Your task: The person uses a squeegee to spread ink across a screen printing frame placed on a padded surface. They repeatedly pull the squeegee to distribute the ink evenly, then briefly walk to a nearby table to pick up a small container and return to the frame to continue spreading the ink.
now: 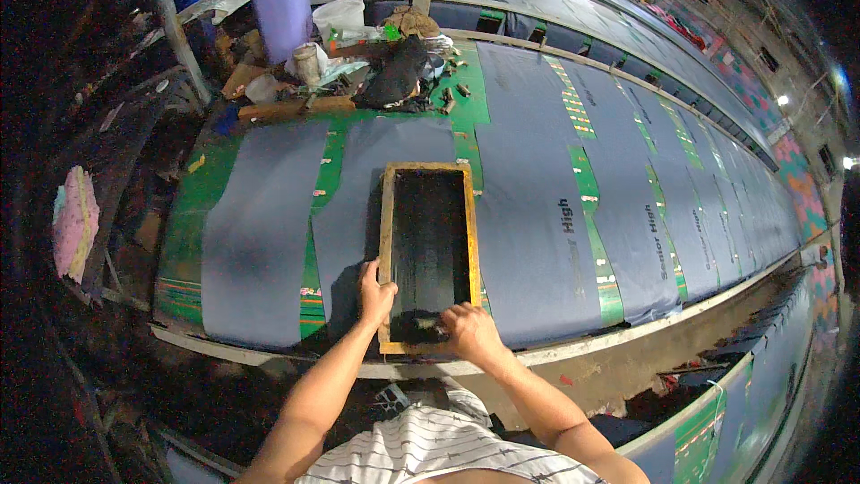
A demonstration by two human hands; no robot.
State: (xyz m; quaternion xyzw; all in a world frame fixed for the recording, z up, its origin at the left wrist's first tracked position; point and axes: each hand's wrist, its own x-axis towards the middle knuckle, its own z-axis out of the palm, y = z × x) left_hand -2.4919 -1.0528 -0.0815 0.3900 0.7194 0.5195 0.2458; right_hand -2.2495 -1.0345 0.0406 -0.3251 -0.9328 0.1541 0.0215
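Note:
A rectangular screen frame (387, 215) with yellowish edges and dark mesh lies on a grey fabric panel (262, 224), one of several laid over a green table. My left hand (373, 296) grips the frame's left side, fingers closed round it. My right hand (470, 333) is at the frame's lower right, fingers curled over the dark inside near a small pale patch; whatever they hold is too dark to make out.
Cluttered containers, with a purple jug (280, 16) and a white bucket (339, 14), stand at the table's far end. A pole (182, 45) rises at left beside pink padding (76, 220). Further printed panels (667, 215) run rightward; another long table (743, 412) lies lower right.

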